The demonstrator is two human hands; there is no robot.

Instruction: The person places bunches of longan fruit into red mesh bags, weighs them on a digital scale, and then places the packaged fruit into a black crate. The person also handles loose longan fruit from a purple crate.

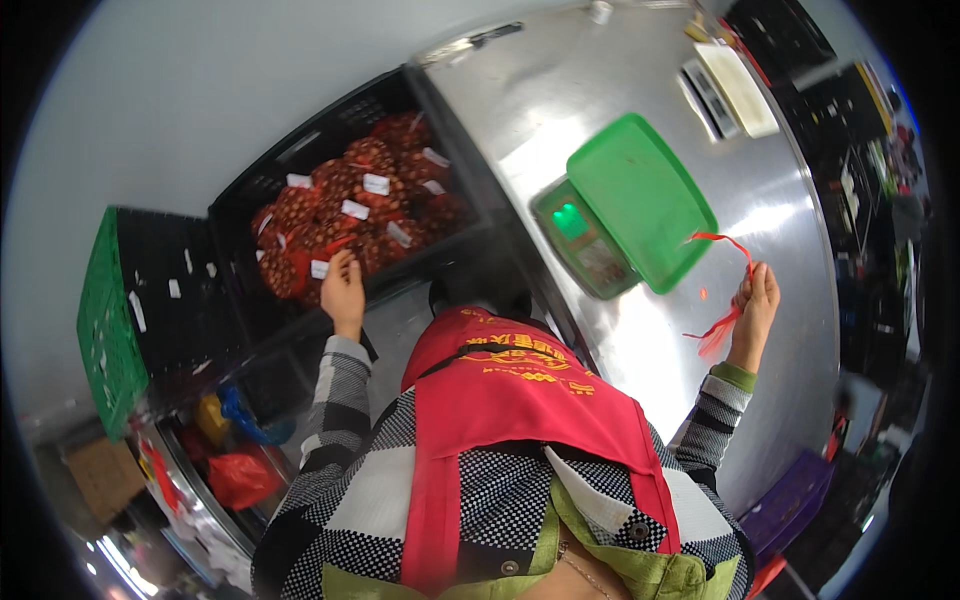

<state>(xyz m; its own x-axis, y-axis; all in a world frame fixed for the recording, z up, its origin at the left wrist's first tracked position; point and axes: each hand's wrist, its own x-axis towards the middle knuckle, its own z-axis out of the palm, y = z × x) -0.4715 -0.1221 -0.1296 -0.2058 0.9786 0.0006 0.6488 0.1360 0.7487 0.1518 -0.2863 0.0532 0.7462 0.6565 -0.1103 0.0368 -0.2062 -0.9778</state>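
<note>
My left hand point(344, 294) is at the near edge of a black plastic crate point(300, 146), its fingertips beside a white tag on a red mesh bag point(281, 276) of small round brown produce. Whether the fingers grip the bag cannot be told. Several such tagged bags fill the crate. My right hand point(752, 296) is raised over the steel table point(720, 382), closed around red mesh strips point(721, 330). One strip reaches to the edge of the green tray point(637, 195) on a digital scale point(585, 240). Its display glows green.
A second scale with a pale pan point(739, 90) stands at the table's far right. A green crate point(105, 322) stands at the far left, a purple crate point(787, 502) at lower right. Below left lies a red plastic bag point(241, 478).
</note>
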